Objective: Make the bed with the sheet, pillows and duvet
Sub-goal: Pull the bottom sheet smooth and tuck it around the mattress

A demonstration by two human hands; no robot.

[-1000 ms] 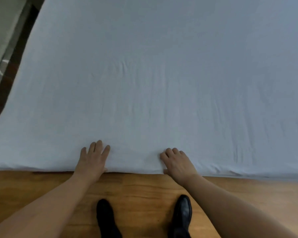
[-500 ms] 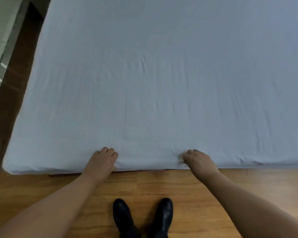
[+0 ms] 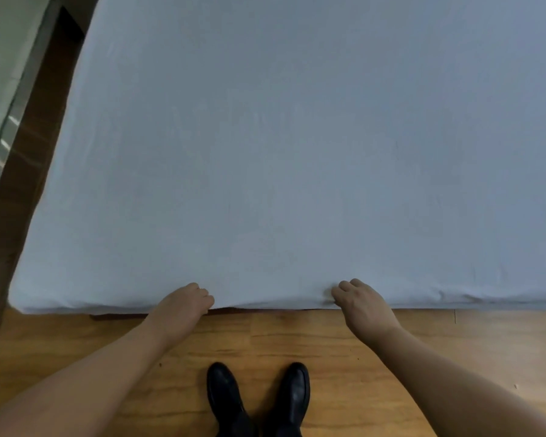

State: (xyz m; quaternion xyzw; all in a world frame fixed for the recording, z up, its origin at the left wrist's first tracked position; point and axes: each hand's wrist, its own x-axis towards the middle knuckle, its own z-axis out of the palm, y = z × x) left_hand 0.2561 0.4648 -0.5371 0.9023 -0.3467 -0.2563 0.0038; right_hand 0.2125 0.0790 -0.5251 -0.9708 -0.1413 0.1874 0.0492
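Between the earlier frames and this one, both hands had drawn back from lying flat on the bed to its near edge, fingers curling from spread to bent, and the creases across the cloth had largely flattened. At this moment the left hand point(image 3: 183, 302) and right hand point(image 3: 358, 299) each gripped the near hem of the pale blue-white cotton sheet point(image 3: 297, 152), fingers curled over the mattress edge; whether the fingertips reached under it could not be told. That sheet lay smooth over the whole visible mattress, its near left corner point(image 3: 19, 302) wrapped. Black leather shoes point(image 3: 259, 398) stood on the honey-coloured wooden floor point(image 3: 454, 342). Judged from this, sheet-laying was nearly finished; neither pillows nor duvet appeared in view, so both steps remained.
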